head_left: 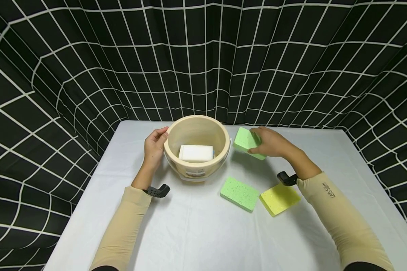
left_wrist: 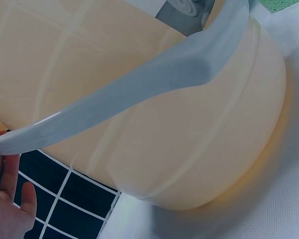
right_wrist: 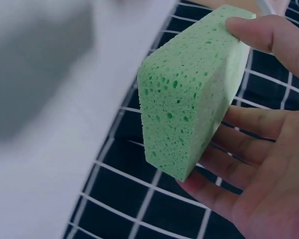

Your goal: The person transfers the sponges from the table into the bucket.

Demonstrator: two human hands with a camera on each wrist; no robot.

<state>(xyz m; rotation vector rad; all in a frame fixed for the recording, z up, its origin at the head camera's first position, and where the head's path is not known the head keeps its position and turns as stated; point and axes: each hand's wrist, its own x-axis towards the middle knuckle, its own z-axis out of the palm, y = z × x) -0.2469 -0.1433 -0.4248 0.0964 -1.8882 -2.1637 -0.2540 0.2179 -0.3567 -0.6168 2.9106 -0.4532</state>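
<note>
Two hands work over the white cloth-covered table [head_left: 196, 233]. On it stands a round beige plastic bucket [head_left: 196, 150], steadied at its rim by the left hand [head_left: 154, 148]; a white rectangular block [head_left: 196, 153] lies inside. Just right of the bucket, the right hand [head_left: 273, 143] grips a light green porous sponge [head_left: 245, 140] off the table. A second green sponge [head_left: 239, 194] and a yellow sponge [head_left: 279, 198] lie nearer.

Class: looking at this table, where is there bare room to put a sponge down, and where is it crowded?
Bare table lies along the near edge, between the sleeves. It is crowded right of the bucket, around the held green sponge, the lying green sponge and the yellow sponge.
</note>
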